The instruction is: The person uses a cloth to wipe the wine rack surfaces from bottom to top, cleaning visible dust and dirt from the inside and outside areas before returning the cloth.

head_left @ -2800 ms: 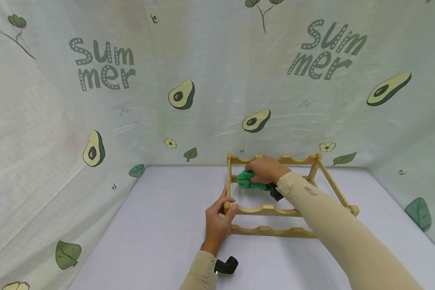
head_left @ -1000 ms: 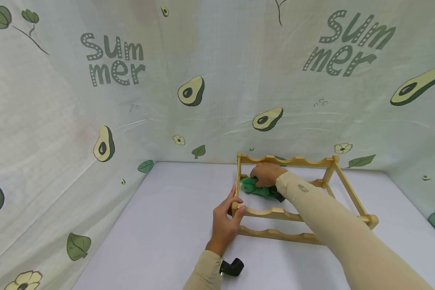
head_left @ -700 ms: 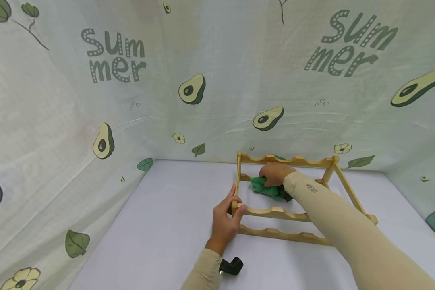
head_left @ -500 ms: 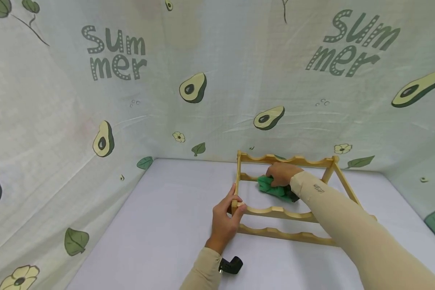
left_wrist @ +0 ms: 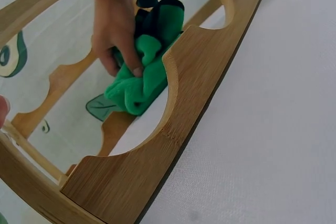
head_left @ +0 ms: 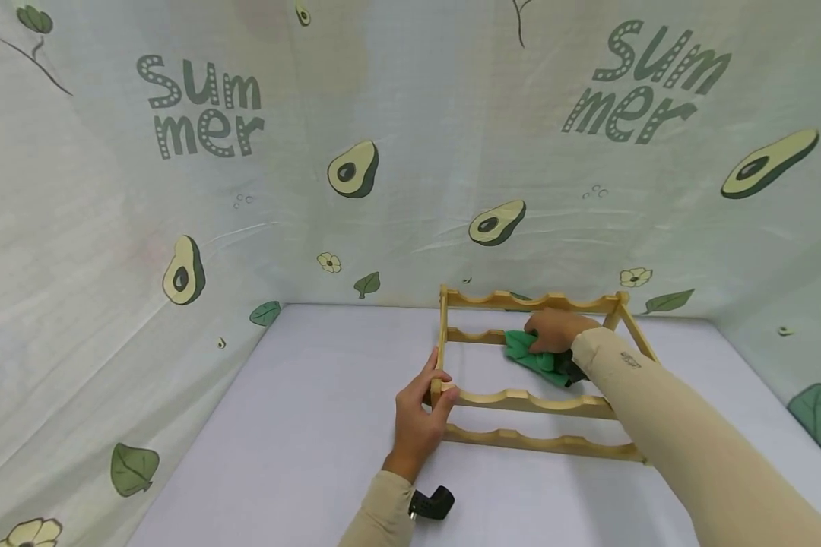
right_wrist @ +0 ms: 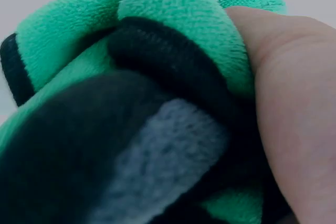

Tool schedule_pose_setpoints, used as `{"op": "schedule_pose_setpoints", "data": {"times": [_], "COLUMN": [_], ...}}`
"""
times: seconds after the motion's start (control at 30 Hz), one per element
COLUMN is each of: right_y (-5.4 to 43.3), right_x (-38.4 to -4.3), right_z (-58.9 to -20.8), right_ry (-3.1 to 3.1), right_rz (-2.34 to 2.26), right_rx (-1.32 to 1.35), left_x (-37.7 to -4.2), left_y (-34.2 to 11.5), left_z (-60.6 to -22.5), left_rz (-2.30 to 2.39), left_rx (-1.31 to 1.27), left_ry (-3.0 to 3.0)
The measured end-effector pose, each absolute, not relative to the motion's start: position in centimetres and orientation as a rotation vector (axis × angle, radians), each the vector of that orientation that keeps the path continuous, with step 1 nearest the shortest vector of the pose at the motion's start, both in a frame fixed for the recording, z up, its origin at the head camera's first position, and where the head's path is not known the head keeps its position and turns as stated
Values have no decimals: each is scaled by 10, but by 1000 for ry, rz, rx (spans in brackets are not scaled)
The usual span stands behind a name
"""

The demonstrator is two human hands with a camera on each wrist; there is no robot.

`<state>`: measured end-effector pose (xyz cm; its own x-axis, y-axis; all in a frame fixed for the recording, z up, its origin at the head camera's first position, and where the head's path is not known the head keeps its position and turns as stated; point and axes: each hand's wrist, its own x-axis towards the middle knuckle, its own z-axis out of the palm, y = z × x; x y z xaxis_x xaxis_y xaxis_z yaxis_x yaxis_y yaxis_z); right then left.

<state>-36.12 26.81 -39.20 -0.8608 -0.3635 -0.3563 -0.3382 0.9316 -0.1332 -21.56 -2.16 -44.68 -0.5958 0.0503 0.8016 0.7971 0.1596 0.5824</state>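
A wooden rack with scalloped rails stands on the white table. At its front left corner, my left hand grips the upper corner, thumb on the rail and fingers round the outer side. My right hand reaches inside the frame and holds a bunched green cloth with dark edging. The cloth is at the lower back rail, right of its left end. In the left wrist view, the fingers press into the cloth behind a scalloped rail. The right wrist view is filled by cloth and part of the hand.
A pale curtain printed with avocados and leaves hangs behind the table and along both sides. The white tabletop extends left and in front of the rack. My right forearm crosses over the rack's front right part.
My right hand has moved the green cloth rightward inside the rack, from near the left end toward the middle. My left hand keeps its grip on the corner. The head view has shifted slightly.
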Motion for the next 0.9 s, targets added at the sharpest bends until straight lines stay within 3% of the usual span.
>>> {"op": "schedule_pose_setpoints", "data": {"times": [0.23,0.6,0.9], "right_y": [283,309,312], "right_x": [-353,-334,-332], "right_z": [-390,-382,-388], "right_ry": [2722,2773,2842], "right_rz": [-91,35,29], "right_rx": [-463,-95,-53], "left_x": [-215,-214,-213], "left_y": [-22,-23,-23], "left_z": [-447,-445,-445], "left_rz": [-1474,-1470,-1481], "left_rx": [-814,-813,-808], "left_ry": [-1800,-1797,-1806]}}
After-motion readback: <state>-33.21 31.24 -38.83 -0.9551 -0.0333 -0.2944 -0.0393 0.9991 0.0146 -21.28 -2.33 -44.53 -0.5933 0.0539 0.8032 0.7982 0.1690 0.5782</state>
